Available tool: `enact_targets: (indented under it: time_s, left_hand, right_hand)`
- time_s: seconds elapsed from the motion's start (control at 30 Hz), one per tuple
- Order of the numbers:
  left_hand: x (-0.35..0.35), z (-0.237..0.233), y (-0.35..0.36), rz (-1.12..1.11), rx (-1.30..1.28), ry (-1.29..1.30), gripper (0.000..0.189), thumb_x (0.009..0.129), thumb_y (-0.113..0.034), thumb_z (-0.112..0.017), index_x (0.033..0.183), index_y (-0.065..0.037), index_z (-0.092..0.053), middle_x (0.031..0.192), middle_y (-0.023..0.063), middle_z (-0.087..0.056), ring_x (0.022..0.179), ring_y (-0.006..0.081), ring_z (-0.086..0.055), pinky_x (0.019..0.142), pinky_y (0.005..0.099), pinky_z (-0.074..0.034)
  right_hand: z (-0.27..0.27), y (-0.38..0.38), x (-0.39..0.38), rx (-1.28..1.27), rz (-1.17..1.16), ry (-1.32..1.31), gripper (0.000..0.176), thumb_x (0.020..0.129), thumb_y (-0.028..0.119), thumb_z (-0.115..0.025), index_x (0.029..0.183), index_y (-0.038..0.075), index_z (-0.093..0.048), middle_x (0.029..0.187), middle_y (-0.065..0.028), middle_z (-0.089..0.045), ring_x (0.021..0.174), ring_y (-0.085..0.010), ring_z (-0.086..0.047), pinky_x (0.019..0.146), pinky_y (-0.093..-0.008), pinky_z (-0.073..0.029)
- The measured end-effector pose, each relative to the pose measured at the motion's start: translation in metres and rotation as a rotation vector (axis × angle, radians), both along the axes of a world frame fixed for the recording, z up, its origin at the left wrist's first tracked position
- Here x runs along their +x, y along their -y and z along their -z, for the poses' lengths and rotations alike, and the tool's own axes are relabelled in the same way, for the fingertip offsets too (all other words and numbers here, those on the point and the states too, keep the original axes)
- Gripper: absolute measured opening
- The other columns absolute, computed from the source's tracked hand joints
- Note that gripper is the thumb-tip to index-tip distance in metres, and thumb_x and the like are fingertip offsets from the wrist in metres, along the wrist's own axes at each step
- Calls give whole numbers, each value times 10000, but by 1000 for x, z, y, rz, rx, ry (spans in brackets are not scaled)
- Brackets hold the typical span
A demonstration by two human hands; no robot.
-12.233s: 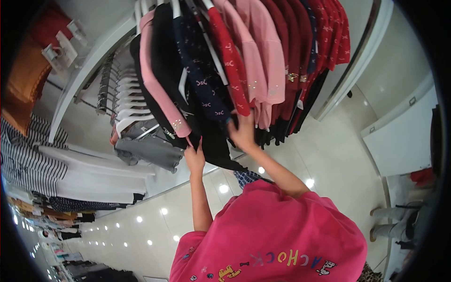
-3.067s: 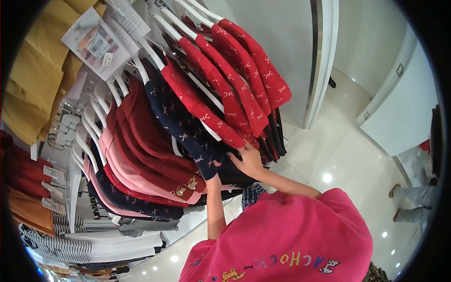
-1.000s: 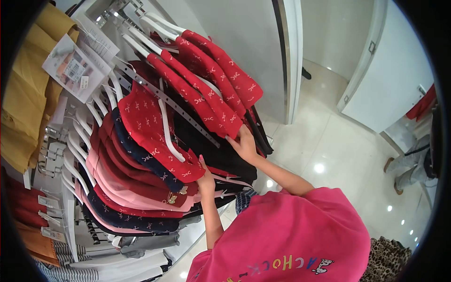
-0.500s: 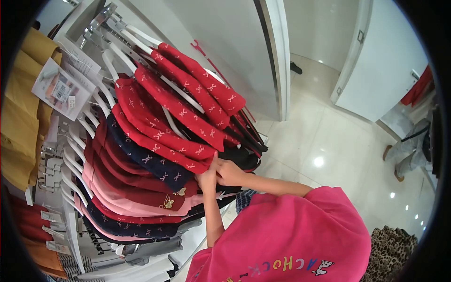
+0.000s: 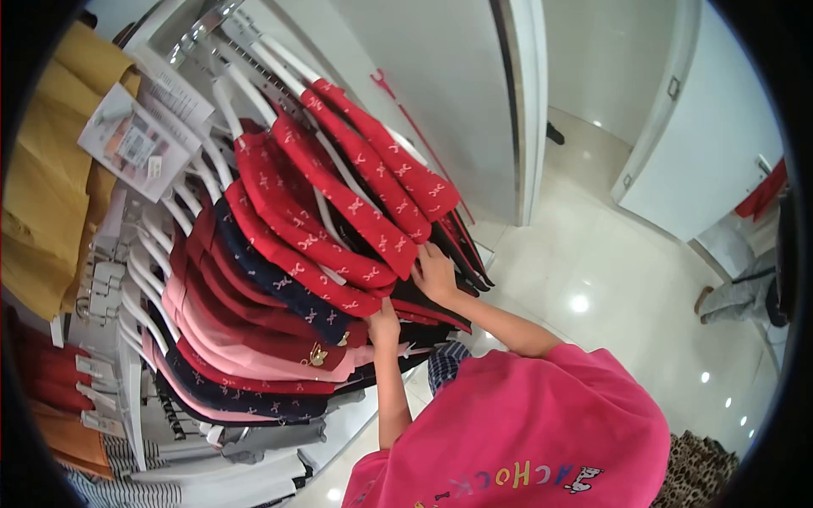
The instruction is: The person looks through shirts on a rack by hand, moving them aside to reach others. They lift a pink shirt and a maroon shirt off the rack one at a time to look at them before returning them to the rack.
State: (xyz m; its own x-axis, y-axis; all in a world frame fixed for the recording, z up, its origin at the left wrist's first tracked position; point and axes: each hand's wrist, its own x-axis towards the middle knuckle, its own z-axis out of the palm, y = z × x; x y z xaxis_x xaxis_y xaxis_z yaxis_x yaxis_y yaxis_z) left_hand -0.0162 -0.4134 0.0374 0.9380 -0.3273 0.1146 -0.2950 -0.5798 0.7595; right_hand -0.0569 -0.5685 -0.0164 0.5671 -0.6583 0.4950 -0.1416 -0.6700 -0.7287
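Note:
Several red tops (image 5: 343, 199) with a small white print hang from white hangers on a metal rail. My left hand (image 5: 384, 327) is closed on the lower edge of one red top (image 5: 326, 284), beside a navy printed top. Higher and to the right, my right hand (image 5: 435, 275) has its fingers closed at the edge of another red top (image 5: 373, 224). A gap now shows between the two hands, with dark garments behind it. The fingertips are partly hidden by the fabric.
Maroon, pink and navy tops (image 5: 246, 347) hang lower on the rail. Yellow garments (image 5: 51, 169) with a paper tag (image 5: 131, 140) are at left. A door (image 5: 703, 127) stands ajar at right. Another person's legs (image 5: 737, 300) show at the far right.
My hands have moved apart: the right one went up and right along the red tops, the left one stayed low. The view has shifted slightly, so the rack appears further right.

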Motion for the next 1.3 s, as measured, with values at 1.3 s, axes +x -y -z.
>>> enact_targets:
  time_s: [1.3]
  left_hand:
    - [-23, -18, 6, -48, -121, 66, 460, 1010, -275, -634, 1298, 77, -565, 1340, 285, -593, 1209, 401, -571, 1052, 440, -401]
  right_hand:
    - [-7, 14, -20, -188, 47, 128, 185, 797, 51, -701, 957, 58, -608, 829, -108, -577, 793, -308, -612, 615, -427, -513]
